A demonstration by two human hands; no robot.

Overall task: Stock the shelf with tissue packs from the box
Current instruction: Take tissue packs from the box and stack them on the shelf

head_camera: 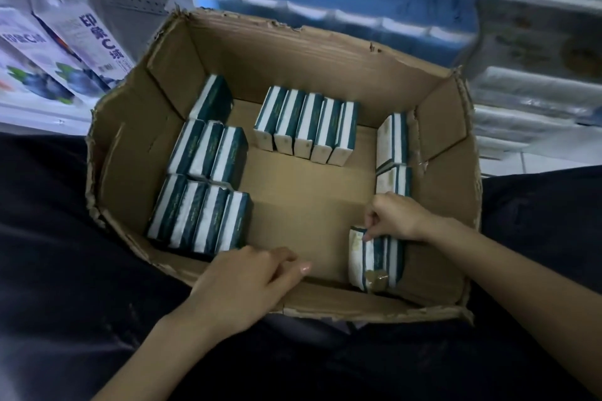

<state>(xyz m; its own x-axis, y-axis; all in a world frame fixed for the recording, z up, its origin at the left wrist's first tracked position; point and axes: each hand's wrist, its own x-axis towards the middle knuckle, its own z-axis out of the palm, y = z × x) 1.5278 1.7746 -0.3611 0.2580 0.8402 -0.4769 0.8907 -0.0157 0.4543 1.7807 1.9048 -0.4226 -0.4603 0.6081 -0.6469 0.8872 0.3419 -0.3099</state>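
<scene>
Your lap carries the box (293, 68), mostly emptied: bare cardboard shows across its middle, so much of the stocking looks done. Several short rows of packs (306, 127) still wait along its sides. Your left hand (247, 280) rests relaxed on the near rim, and your right hand (397, 218) pinches a pack (368, 257) in the near right corner.
</scene>
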